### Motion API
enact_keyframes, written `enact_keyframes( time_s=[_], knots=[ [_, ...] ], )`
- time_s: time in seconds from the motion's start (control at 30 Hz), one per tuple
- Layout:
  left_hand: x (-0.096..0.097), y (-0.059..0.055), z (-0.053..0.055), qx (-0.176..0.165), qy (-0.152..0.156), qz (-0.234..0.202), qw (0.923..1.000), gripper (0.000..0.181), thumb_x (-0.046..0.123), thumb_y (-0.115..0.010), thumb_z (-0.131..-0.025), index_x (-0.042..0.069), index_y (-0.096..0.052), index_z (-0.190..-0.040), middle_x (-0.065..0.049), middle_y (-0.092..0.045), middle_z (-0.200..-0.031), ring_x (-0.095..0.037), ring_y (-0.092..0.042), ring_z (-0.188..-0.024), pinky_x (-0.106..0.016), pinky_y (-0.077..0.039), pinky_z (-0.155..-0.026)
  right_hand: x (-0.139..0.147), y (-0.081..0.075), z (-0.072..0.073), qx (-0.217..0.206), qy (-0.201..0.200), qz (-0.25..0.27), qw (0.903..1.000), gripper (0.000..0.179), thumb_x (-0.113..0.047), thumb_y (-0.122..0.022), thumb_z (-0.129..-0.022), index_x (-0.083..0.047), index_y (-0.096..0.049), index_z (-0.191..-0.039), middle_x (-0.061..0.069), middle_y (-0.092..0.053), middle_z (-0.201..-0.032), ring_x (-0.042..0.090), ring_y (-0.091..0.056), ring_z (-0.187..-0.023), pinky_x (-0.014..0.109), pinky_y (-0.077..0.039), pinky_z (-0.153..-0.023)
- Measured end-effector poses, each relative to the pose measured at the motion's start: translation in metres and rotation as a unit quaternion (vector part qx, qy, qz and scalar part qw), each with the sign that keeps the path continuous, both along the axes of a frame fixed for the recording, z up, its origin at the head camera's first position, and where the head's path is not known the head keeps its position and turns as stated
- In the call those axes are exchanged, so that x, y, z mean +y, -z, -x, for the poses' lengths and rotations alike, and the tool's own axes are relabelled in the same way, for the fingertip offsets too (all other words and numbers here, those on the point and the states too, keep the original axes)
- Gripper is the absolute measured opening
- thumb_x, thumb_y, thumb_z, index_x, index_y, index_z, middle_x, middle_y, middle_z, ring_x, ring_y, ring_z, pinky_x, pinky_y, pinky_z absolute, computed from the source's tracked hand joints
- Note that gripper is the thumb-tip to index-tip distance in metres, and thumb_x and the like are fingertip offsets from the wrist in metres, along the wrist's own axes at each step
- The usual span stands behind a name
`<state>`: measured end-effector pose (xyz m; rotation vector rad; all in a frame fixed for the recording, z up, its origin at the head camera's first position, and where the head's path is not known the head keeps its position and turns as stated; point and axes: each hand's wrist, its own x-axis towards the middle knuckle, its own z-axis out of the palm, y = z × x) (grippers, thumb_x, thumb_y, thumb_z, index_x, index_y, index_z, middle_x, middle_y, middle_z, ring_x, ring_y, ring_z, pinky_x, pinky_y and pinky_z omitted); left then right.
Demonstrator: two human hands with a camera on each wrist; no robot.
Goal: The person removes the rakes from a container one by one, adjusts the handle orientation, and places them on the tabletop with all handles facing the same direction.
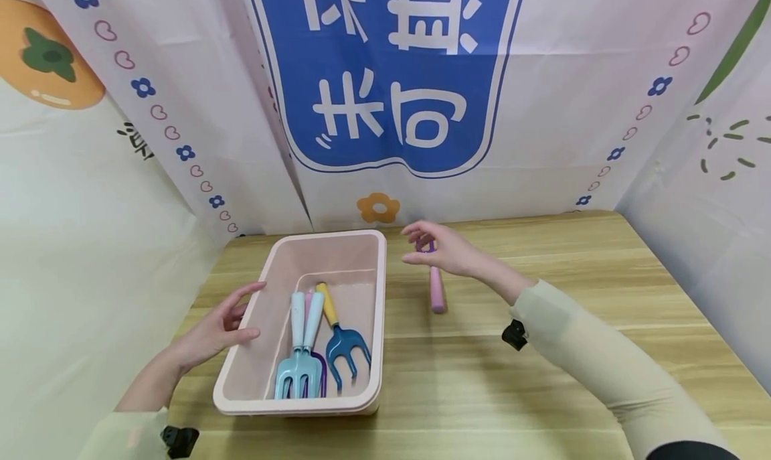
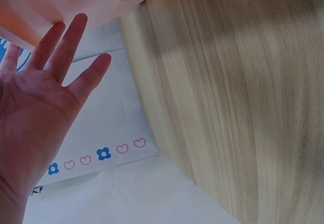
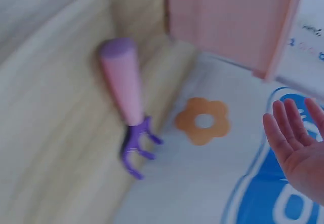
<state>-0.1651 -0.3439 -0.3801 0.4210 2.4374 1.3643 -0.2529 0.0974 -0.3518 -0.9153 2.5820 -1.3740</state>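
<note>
A pale pink plastic bin [image 1: 381, 299] stands on the wooden table, with my left hand [image 1: 207, 333] at its left rim, thumb and fingers spread apart. In the left wrist view that hand [image 2: 40, 97] has straight fingers close to the bin wall. Inside the bin lie light blue hand forks [image 1: 299, 369], a purple fork [image 1: 322, 366] mostly hidden under them, and a dark blue fork with a yellow handle [image 1: 327, 304]. My right hand [image 1: 448, 249], empty, hovers over another purple hand fork with a pink handle [image 1: 436, 292]; in the head view it partly covers the tines.
A printed white cloth [image 1: 542, 145] hangs behind the table's back edge, and more cloth closes in the left and right sides. The wooden tabletop [image 1: 542, 373] stretches to the right of the bin.
</note>
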Motion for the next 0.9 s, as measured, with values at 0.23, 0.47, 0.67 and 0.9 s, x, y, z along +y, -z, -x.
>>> enact_keyframes(
  time_s=[0.23,0.47,0.67,0.9],
  knots=[
    [0.0,-0.001,0.0,-0.002,0.002,-0.006,1.0,0.076,0.008,-0.065,-0.093,0.015,-0.019,-0.154,-0.038,-0.039,-0.139,-0.03,-0.059,-0.104,-0.037,-0.055,-0.077,-0.015,-0.032,-0.003,0.01,-0.087,-0.012,0.9961,0.052,-0.022,-0.073,-0.088,-0.006,-0.054,-0.133,0.01,-0.057,-0.129,0.023,-0.051,-0.118,0.042,-0.046,-0.092],
    [0.0,-0.001,0.0,-0.003,0.003,-0.01,0.9999,0.076,0.008,-0.065,-0.093,0.014,-0.018,-0.154,-0.038,-0.039,-0.14,-0.027,-0.06,-0.102,-0.037,-0.055,-0.076,-0.044,-0.044,-0.002,0.004,-0.152,-0.052,0.987,0.06,-0.029,-0.074,-0.087,-0.011,-0.05,-0.139,0.003,-0.052,-0.137,0.023,-0.045,-0.125,0.047,-0.038,-0.103],
    [0.001,-0.003,-0.001,-0.006,0.0,-0.007,1.0,0.077,0.009,-0.065,-0.093,0.014,-0.018,-0.154,-0.037,-0.04,-0.14,-0.032,-0.058,-0.103,-0.036,-0.055,-0.076,-0.075,-0.042,-0.002,0.004,-0.185,-0.098,0.9778,0.068,-0.036,-0.077,-0.084,-0.015,-0.048,-0.142,0.0,-0.048,-0.142,0.022,-0.041,-0.13,0.043,-0.037,-0.105],
    [0.001,-0.005,-0.002,-0.007,0.01,-0.021,0.9997,0.078,0.007,-0.064,-0.094,0.012,-0.015,-0.154,-0.038,-0.038,-0.14,-0.04,-0.055,-0.107,-0.039,-0.056,-0.077,-0.1,-0.03,-0.001,0.003,-0.214,-0.148,0.9657,0.074,-0.042,-0.077,-0.081,-0.017,-0.047,-0.143,0.001,-0.046,-0.146,0.018,-0.04,-0.131,0.039,-0.036,-0.107]
  ],
)
